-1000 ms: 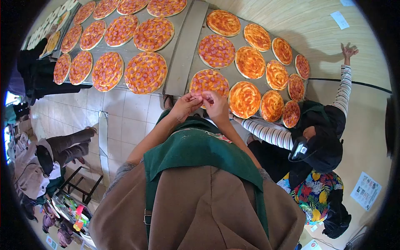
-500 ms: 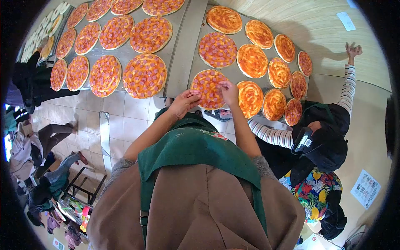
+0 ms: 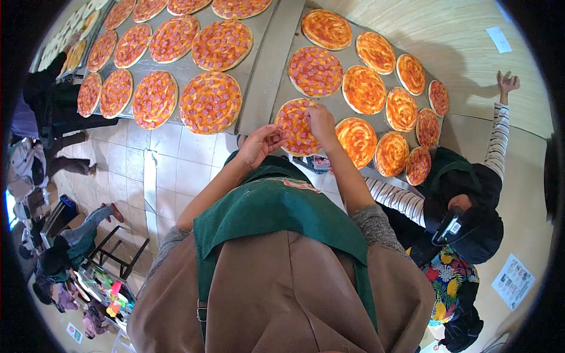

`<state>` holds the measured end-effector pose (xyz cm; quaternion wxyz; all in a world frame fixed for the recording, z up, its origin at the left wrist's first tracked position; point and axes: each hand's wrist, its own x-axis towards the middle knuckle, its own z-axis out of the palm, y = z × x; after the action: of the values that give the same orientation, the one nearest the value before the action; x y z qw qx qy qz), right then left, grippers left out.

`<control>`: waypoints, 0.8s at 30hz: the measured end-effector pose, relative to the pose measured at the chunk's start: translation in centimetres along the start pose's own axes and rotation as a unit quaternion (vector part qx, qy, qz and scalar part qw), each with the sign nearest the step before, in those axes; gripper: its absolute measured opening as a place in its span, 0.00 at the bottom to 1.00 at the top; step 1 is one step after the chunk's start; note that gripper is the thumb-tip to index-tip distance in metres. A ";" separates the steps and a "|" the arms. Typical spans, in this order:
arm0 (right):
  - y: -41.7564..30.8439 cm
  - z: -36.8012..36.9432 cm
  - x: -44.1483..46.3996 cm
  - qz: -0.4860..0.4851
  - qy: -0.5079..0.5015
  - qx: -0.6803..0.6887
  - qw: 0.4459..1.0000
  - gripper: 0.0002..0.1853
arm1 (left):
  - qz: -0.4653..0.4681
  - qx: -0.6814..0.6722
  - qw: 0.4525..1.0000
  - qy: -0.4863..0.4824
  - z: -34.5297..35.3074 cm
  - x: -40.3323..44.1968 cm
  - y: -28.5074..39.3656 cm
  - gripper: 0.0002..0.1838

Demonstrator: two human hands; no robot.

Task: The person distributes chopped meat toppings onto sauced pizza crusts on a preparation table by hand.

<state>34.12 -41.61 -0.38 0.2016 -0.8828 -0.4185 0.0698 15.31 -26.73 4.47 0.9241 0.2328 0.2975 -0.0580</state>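
My left hand [image 3: 262, 145] is cupped at the left edge of a pizza [image 3: 297, 120] topped with sauce and pink diced ham, its fingers curled inward. What lies in those fingers is too small to make out. Over the upper right part of the same pizza is my right hand [image 3: 322, 126], back upward and fingers closed; its fingertips are hidden. Behind it lies another ham-topped pizza [image 3: 315, 71]. Immediately right of my right hand is a pizza base [image 3: 356, 141] with only red-orange sauce showing.
A metal table [image 3: 268, 82] carries several sauced bases at right and several ham-topped pizzas at left. A co-worker in a striped sleeve [image 3: 397, 197] stands close on my right, one hand [image 3: 507, 82] against the wall. Other people and a black stool [image 3: 120, 253] are at left.
The view has shifted slightly. My right hand has turned, its fingers now folded down over the pizza. My left hand stays at the pizza's left edge.
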 end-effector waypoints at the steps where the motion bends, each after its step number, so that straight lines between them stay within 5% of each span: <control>1: -1.3 -1.0 0.0 -0.001 0.037 -0.002 0.999 0.05 | 0.001 -0.008 1.000 -0.004 -0.1 0.1 0.0 0.14; 7: -7.8 -5.5 -2.1 0.090 -0.098 0.379 0.916 0.11 | 0.029 -0.024 0.999 -0.002 0.6 0.6 -0.7 0.13; 8: -8.2 -5.5 -2.3 0.029 -0.034 0.304 0.952 0.11 | 0.028 -0.001 1.000 0.004 0.6 0.7 -0.8 0.13; 11: -7.8 -5.7 -3.0 0.098 -0.082 0.278 0.952 0.11 | 0.018 0.044 0.999 0.019 1.0 1.0 -1.2 0.12; 17: -1.1 -2.1 -5.0 0.205 0.022 0.407 0.890 0.11 | 0.001 0.040 0.998 0.040 0.3 1.2 -1.6 0.12; 21: 1.6 -0.2 -5.3 0.296 -0.037 0.326 0.897 0.12 | 0.001 0.011 0.999 0.030 0.2 0.8 -1.1 0.13; 24: 1.8 2.2 -5.2 0.231 -0.048 0.260 0.936 0.08 | 0.000 0.012 0.999 0.031 -0.1 0.8 -1.2 0.14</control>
<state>31.47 -45.94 -3.37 0.3822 -0.8676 -0.1792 0.2627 15.61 -27.71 3.41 0.9115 0.2455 0.3255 -0.0544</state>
